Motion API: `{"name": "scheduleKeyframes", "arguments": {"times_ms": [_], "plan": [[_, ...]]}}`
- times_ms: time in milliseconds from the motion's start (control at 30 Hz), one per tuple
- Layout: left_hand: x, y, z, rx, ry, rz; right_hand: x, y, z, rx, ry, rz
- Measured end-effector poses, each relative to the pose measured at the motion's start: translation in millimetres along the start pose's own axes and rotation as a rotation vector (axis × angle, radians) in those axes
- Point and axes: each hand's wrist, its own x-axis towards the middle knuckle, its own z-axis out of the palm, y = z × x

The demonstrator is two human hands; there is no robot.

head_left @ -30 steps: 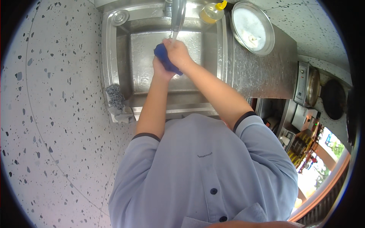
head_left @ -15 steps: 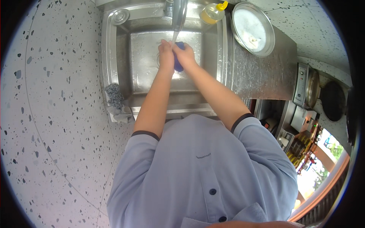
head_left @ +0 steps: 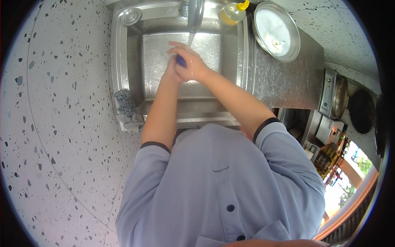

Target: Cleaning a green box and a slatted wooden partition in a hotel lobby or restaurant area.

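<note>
Both of my hands are together over the steel sink (head_left: 150, 82), under the running faucet (head_left: 195, 18). Between them is a dark blue object (head_left: 181, 61), mostly covered by my fingers, so its kind cannot be made out. My left hand (head_left: 171, 72) is closed round it from the lower left, its fingers largely hidden. My right hand (head_left: 192, 65) lies across the top, palm against the object, with some fingers reaching left past it. A thin stream of water (head_left: 190, 41) falls onto the right hand.
A bottle of yellow liquid (head_left: 231, 15) with a yellow cap stands at the sink's back right. Beside it, a round bowl of white suds (head_left: 275, 33) rests on the steel counter (head_left: 284, 84). A grey scrubber (head_left: 124, 102) and cloth (head_left: 131, 123) lie on the left rim, near a drain stopper (head_left: 131, 16).
My hands have shifted slightly left and turned. The right hand has moved over the blue object and now covers most of it, where its long side showed before.
</note>
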Motion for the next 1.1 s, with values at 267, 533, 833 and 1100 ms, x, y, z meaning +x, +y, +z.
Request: {"name": "scheduleKeyframes", "arguments": {"times_ms": [267, 533, 833, 1100], "plan": [[4, -18, 50, 0.195, 0.132, 0.203, -3, 54, -7, -0.398, -0.080, 0.244], [-15, -10, 60, 1.278, 0.754, 0.443, -7, 72, 1, -0.166, 0.046, 0.759], [-34, -34, 87, 0.082, 0.176, 0.257, -13, 75, -8, -0.081, 0.291, 0.258], [-11, -38, 61, -0.027, 0.077, 0.189, -16, 53, 4, -0.368, -0.058, 0.342]]}}
